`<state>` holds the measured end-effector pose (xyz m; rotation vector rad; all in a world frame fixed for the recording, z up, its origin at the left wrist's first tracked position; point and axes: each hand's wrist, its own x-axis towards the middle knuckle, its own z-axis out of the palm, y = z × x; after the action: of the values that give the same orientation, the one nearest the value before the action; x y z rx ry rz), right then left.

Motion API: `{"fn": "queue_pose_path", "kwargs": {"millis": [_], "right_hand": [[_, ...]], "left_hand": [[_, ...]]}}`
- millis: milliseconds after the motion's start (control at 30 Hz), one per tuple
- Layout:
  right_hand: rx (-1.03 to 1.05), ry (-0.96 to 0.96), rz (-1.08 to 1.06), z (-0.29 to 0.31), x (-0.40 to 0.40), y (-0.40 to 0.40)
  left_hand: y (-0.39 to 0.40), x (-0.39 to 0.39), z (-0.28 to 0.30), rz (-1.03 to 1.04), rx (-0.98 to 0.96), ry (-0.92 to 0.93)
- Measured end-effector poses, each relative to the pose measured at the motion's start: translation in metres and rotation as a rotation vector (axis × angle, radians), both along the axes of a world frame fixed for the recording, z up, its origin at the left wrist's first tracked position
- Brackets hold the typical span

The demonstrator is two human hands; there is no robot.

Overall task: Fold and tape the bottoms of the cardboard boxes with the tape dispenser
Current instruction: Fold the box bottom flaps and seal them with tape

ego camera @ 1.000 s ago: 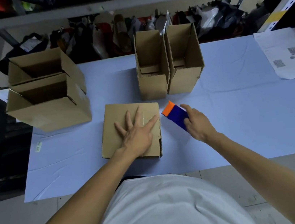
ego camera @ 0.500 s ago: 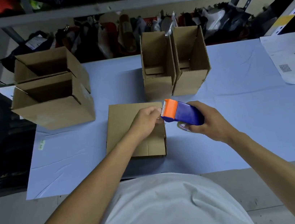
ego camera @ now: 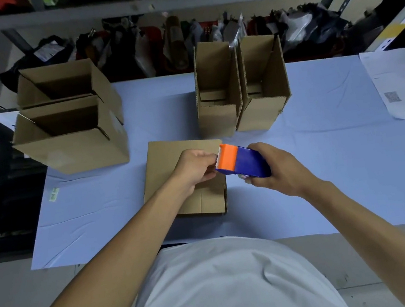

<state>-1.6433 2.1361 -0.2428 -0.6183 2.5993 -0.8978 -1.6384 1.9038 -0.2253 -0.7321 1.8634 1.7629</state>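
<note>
Four cardboard boxes stood upright with open tops along the far half of the worktop, two (ego camera: 71,135) at its left edge and two (ego camera: 239,88) at the middle, so their bottoms were probably done. The fifth box (ego camera: 171,163) lay near the front edge, flaps folded shut, no tape visible. The right hand (ego camera: 274,169) gripped the blue-and-orange tape dispenser (ego camera: 240,161) above that box's right edge; the left hand (ego camera: 194,170) pinched at its toothed end, seemingly drawing tape.
</note>
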Motion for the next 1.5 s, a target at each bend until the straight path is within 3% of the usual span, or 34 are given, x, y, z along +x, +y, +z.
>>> {"fn": "queue_pose_path", "kwargs": {"millis": [400,600,900,1200,1267,1400,1500], "right_hand": [[0.035,0.104,0.07,0.004,-0.022,-0.011],[0.073,0.062,0.061,0.013,-0.041,0.026],[0.143,0.046,0.043,0.004,-0.047,0.051],[0.222,0.02,0.043,-0.007,-0.048,0.06],[0.25,0.0,0.046,-0.01,-0.047,0.059],[0.316,-0.015,0.075,-0.014,-0.045,0.059],[0.34,-0.012,0.083,-0.015,-0.044,0.054]], "left_hand": [[-0.001,-0.01,-0.003,0.054,-0.325,0.08],[-0.027,-0.007,-0.003,0.148,-0.335,0.079],[-0.031,-0.007,-0.012,0.073,-0.398,0.066],[-0.019,-0.013,-0.018,-0.107,-0.614,0.144],[-0.017,-0.015,-0.017,-0.214,-0.743,0.191],[-0.011,-0.019,-0.011,-0.526,-1.18,0.235],[-0.013,-0.025,-0.01,-0.647,-1.227,0.332]]}}
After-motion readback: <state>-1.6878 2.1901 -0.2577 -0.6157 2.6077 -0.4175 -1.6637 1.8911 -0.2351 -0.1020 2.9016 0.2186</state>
